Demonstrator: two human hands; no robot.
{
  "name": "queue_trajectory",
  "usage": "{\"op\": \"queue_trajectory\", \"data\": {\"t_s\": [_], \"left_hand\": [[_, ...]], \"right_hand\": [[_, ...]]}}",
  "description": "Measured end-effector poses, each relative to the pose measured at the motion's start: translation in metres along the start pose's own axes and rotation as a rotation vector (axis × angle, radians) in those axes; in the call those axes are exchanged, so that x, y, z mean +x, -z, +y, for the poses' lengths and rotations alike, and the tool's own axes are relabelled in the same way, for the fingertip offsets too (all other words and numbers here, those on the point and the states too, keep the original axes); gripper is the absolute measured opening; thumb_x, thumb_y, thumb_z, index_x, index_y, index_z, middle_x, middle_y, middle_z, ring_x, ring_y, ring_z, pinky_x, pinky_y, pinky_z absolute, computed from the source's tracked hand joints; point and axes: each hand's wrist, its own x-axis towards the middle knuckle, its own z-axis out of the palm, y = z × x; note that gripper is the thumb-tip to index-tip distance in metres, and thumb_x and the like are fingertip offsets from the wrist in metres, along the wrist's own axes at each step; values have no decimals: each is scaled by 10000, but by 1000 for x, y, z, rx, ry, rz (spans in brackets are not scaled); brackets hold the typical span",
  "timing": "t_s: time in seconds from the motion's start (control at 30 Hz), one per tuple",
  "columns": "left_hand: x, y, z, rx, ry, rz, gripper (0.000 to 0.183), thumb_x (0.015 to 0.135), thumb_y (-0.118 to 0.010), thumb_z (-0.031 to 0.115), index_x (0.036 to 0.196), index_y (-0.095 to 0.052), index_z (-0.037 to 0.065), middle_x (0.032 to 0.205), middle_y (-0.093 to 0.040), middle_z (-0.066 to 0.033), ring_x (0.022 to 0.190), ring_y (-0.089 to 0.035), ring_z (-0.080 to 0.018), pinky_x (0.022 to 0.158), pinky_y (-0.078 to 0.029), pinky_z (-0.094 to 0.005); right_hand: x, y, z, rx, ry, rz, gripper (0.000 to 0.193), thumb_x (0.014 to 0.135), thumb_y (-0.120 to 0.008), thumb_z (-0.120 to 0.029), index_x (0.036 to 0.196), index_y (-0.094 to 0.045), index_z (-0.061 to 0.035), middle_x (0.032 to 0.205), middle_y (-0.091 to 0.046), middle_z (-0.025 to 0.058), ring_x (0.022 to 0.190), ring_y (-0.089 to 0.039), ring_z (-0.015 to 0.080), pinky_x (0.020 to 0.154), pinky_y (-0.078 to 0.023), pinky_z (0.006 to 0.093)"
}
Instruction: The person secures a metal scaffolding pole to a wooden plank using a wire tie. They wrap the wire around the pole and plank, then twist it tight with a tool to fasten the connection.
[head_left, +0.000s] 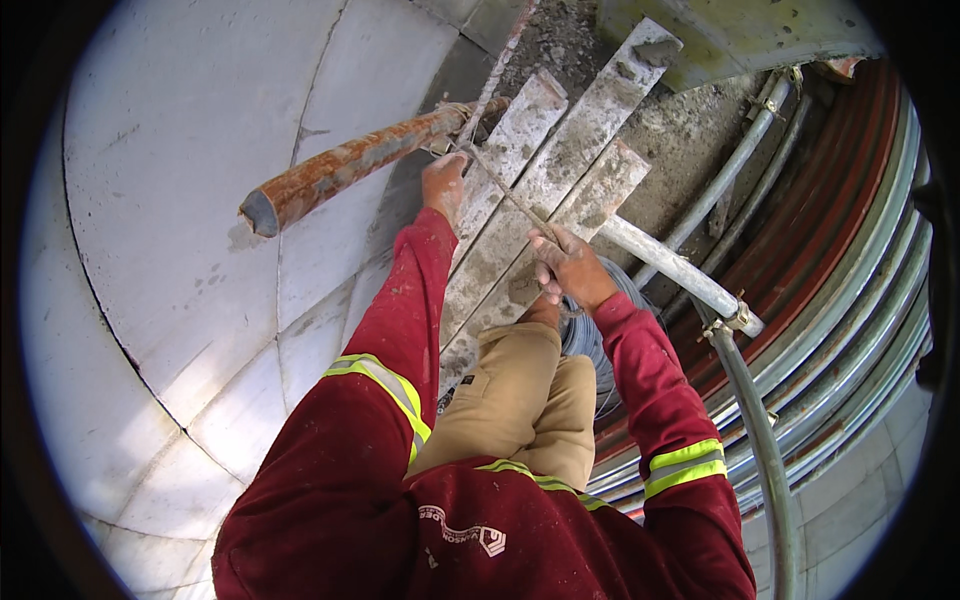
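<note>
The left hand [445,187], beside a rusty pole [350,172], and right hand [575,268] grip a thin rope [509,193] stretched straight above stained planks [575,145].

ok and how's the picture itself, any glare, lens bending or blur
Head view: bright sunlit patches at lower left on the pale panels; head view: the stacked pipes at right curve strongly with the fisheye, and the corners go black; head view: right hand looks fairly sharp, without obvious motion blur.

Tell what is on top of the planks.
A rope crosses above the planks, which carry grey dirt. The trousers cover part of them; what lies there is hidden.
</note>
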Motion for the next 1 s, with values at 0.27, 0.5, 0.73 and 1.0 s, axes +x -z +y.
{"op": "queue_trajectory", "data": {"t_s": [0.27,0.5,0.73,1.0], "left_hand": [[7,-6,12,-401,343,11,344,973,-672,238,1176,-692,-39,1132,-733,-143,1127,-655,-267,1043,-471,-400],[6,-5,25,-411,406,-13,501,998,-679,392,1281,-620,-17,1247,-689,-136,1217,-591,-252,1092,-431,-412],[4,-13,23,-412,340,-28,406,993,-716,356,1212,-695,15,1195,-692,-81,1119,-603,-185,985,-460,-373],[7,-6,21,-443,465,-50,327,1001,-715,308,1162,-716,23,1198,-686,-90,1143,-600,-194,1006,-459,-367]], "right_hand": [[34,2,66,-728,619,351,345,1072,-515,-265,1323,-500,-29,839,-678,294,726,-683,459,662,-524,546],[10,2,13,-1071,271,184,331,1006,-525,-144,1300,-430,-25,915,-689,327,890,-667,525,795,-520,597],[18,29,8,-1227,351,134,432,1005,-505,-149,1407,-401,-27,883,-691,308,849,-681,501,742,-539,575],[-14,-8,-27,-1453,327,100,598,993,-511,-109,1516,-262,40,978,-708,285,942,-720,431,780,-568,532]]}}
